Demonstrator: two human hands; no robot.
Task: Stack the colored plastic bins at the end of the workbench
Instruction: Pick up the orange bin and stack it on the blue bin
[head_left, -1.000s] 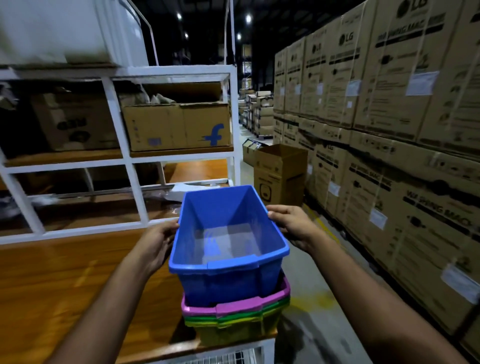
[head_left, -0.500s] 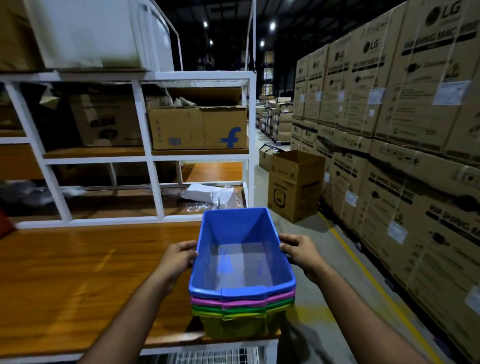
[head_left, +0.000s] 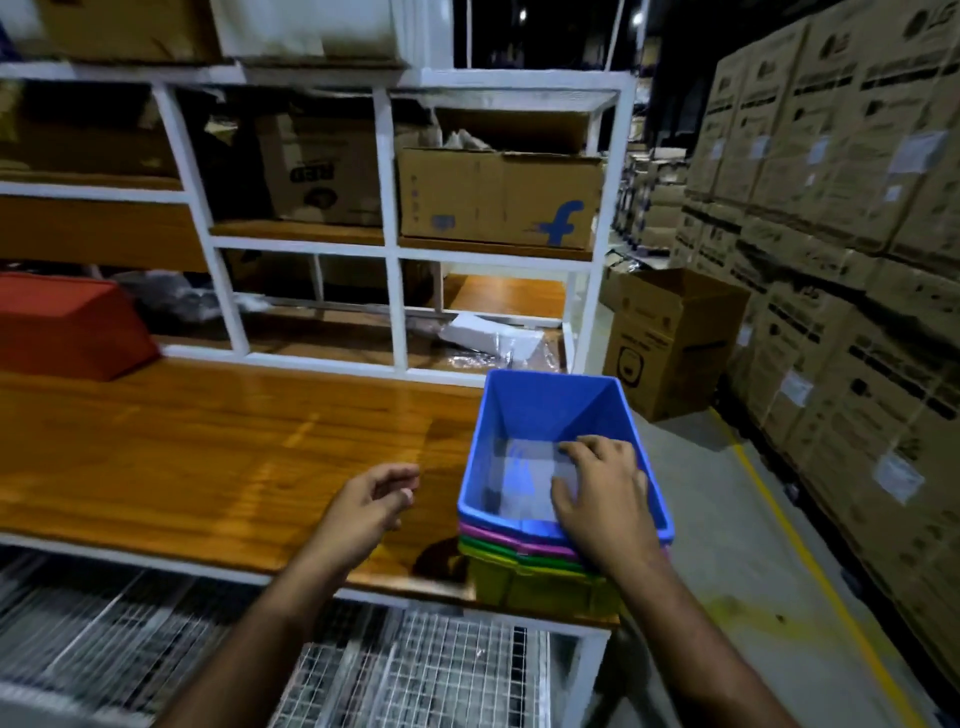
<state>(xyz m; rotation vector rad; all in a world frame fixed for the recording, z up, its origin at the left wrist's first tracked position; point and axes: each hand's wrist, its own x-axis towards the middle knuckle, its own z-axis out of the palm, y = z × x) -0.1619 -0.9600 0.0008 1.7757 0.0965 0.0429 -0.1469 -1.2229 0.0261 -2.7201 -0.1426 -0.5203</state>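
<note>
A blue bin sits nested on top of a pink bin, a green bin and a yellow-green bin at the right end of the wooden workbench. My right hand reaches into the blue bin with straight fingers spread flat over its bottom. To the left of the stack, my left hand hovers above the benchtop with loosely curled fingers, holding nothing and apart from the bins.
A red bin lies upside down at the bench's far left. White shelving with cardboard boxes stands behind the bench. An open carton and stacked cartons line the aisle on the right. A wire rack lies below the bench.
Both hands have let go of the blue bin's sides. My right hand has moved inside the bin onto its bottom; my left hand has drawn away to the left. The view swung left.
</note>
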